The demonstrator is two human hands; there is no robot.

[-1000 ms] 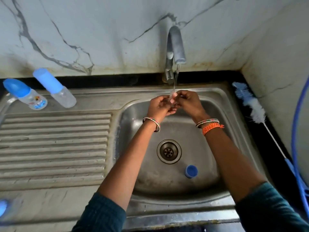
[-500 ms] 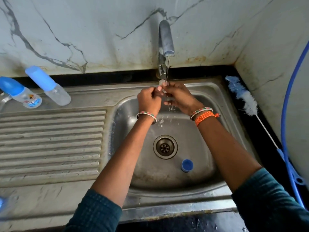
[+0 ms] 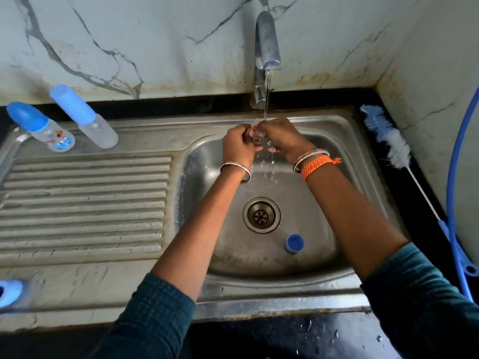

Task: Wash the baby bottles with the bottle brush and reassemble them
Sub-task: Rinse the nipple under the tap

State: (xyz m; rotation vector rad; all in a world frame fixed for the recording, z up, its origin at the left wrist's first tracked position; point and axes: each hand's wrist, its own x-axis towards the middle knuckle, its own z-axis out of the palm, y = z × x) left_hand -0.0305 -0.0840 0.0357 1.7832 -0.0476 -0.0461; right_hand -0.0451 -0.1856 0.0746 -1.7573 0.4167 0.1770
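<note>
- Near L corner of counter: blurry blue piece point(image 3: 9, 292), prob a bottle part, cut off by frame edge, can't ID.
- Sink basin point(image 3: 324, 263), near side just R of drain point(image 3: 261, 215): blue collar ring point(image 3: 294, 243) lying loose. Not refitted yet.
- Mid-basin, under the tap stream: both hands meet, touching. Left hand point(image 3: 238, 146) has fingers curled; right hand point(image 3: 281, 139) likewise. Pinched btwn them is a small clear part point(image 3: 258, 133), looks like a teat, too small to be sure. Water point(image 3: 265, 110) hits it, drips below.
- R edge of counter: bottle brush point(image 3: 394, 143) lies flat, bristles toward far corner, handle toward near side. Nobody touching it.
- Far L of drainboard point(image 3: 85, 200), by the back wall: capped bottle point(image 3: 41, 126) w/ print and second capped bottle point(image 3: 84, 116), plain, side by side on their sides. Look assembled.
- Far edge: tap point(image 3: 267, 47) running.
- Est: past halfway. Two bottles look done; a third is still in parts, its body not in view. Left: finish rinse, refit ring, reassemble.
</note>
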